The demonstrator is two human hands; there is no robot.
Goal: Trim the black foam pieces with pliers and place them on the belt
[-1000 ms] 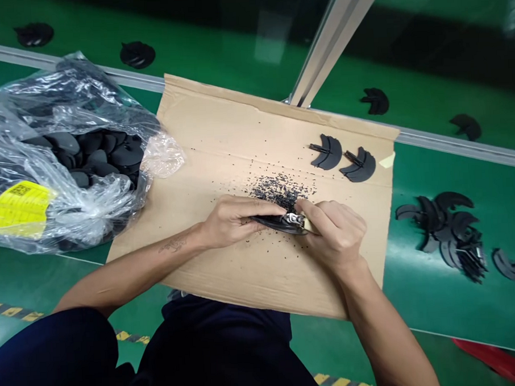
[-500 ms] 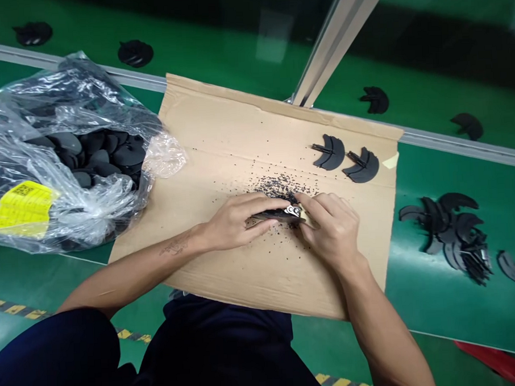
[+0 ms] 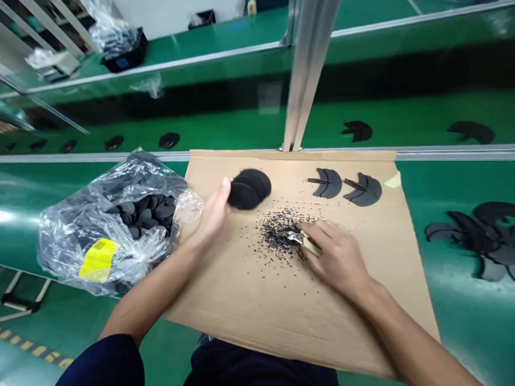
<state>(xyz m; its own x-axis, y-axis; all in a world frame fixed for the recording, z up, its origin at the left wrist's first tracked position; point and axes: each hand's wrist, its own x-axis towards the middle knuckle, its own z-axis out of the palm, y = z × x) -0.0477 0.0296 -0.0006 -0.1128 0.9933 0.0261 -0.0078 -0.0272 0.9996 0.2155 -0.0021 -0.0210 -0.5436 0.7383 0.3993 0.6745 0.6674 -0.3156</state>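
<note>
My left hand (image 3: pixel 213 215) is closed on a black part with overlapping rounded discs (image 3: pixel 251 189), held at the cardboard's upper left and blurred by motion. In my right hand (image 3: pixel 339 257) is a small pair of nippers (image 3: pixel 310 243) with cream handles and a metal head, the fingers wrapped round it. Its head lies over a heap of small black scraps (image 3: pixel 278 232) scattered on the cardboard sheet (image 3: pixel 263 323). Two black crescent parts with thin stems, one left (image 3: pixel 329 183) and one right (image 3: pixel 365 189), rest near the cardboard's far right corner.
A clear plastic bag (image 3: pixel 71 224) of black discs with a yellow label stands left of the cardboard. Black curved pieces (image 3: pixel 494 245) are piled at right. A metal post (image 3: pixel 302 88) rises behind the cardboard, and several black parts lie beyond the rail.
My left hand has moved away from the right, up and left, carrying the black part off the nippers. The right hand keeps the nippers over the scraps. The view has tilted up.
</note>
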